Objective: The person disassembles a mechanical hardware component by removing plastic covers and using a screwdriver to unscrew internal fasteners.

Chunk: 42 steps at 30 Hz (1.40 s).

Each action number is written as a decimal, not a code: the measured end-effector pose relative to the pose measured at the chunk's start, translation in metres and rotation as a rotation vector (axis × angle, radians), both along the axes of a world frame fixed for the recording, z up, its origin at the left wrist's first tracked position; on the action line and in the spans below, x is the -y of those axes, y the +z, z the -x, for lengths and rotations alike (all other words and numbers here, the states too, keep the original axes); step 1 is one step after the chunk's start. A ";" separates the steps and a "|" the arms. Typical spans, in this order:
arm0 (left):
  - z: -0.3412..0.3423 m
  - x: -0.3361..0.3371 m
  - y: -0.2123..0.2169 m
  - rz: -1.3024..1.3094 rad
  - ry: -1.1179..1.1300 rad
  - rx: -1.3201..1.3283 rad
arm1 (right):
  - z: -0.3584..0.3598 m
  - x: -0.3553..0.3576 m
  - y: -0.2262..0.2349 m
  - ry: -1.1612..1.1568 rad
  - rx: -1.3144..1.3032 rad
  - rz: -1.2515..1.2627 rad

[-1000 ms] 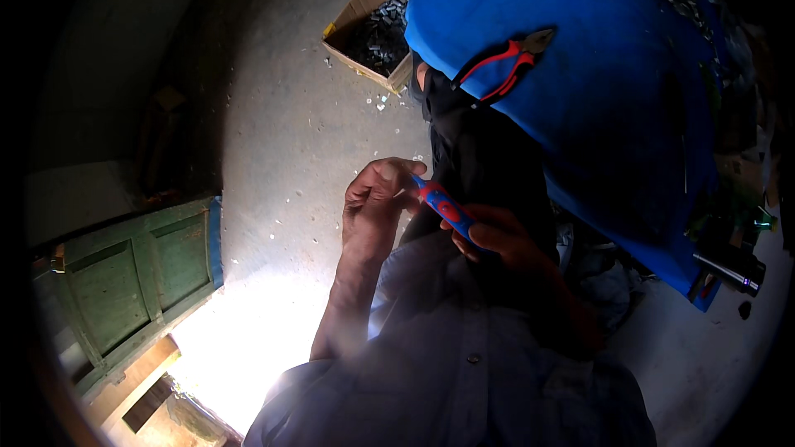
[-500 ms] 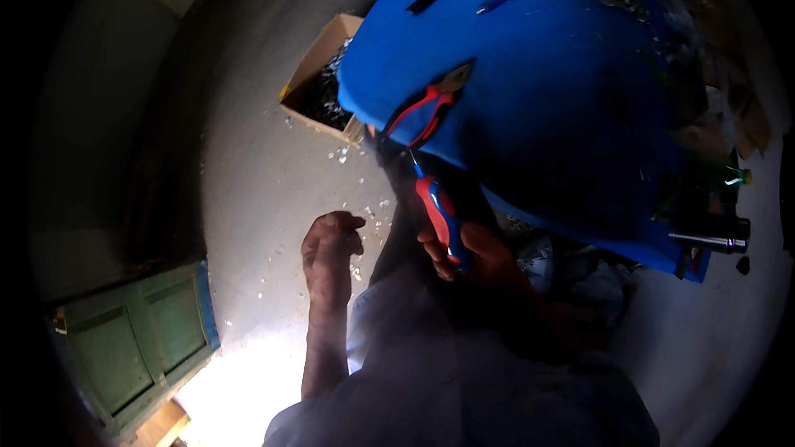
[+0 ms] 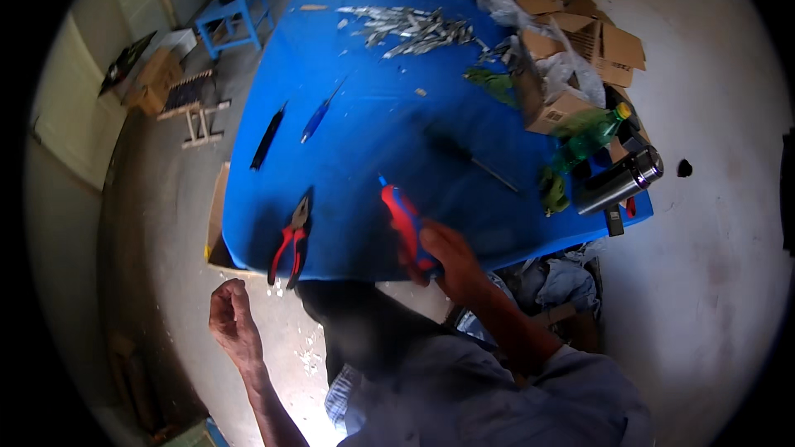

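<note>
My right hand [image 3: 451,261] grips a red and blue screwdriver [image 3: 403,215] over the near edge of a blue-covered table [image 3: 364,141]. The tool's tip points away from me, slightly left. Off the table's near left corner is my left hand [image 3: 233,319], above the floor, fingers curled together; whatever may be inside them is hidden. Closest to it on the table lie pliers [image 3: 291,240] with red and black handles, jaws pointing away. Farther back rest a black slim tool [image 3: 267,139] and a screwdriver with a blue handle [image 3: 315,122]. Another thin-shafted tool [image 3: 495,175] lies to the right.
A heap of shiny metal strips [image 3: 414,29] covers part of the far table. Along the right side are cardboard boxes [image 3: 563,108], a green bottle [image 3: 600,132] and a steel flask [image 3: 621,182]. A blue chair [image 3: 236,12] and a small wooden stand [image 3: 199,124] occupy the floor at left.
The view has swung up and right, so more of the table shows. My right hand has carried the screwdriver over the table edge. My left hand stays curled; the pliers still lie on the table.
</note>
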<state>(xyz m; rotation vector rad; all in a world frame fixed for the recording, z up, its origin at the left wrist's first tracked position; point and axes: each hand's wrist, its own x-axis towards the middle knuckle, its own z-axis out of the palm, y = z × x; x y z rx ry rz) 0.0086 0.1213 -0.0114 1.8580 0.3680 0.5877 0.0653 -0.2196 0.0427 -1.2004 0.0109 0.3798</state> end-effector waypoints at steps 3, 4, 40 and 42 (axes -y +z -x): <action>-0.038 0.001 0.012 -0.185 0.014 -0.056 | -0.020 0.020 0.008 -0.170 0.023 0.141; -0.050 -0.008 0.004 -0.224 -0.014 -0.041 | -0.027 0.028 0.012 -0.201 0.056 0.207; -0.145 -0.016 -0.038 -0.618 0.096 -0.075 | -0.250 0.157 -0.076 -0.602 0.379 0.726; -0.146 -0.016 -0.038 -0.599 0.094 -0.073 | -0.247 0.154 -0.083 -0.579 0.340 0.731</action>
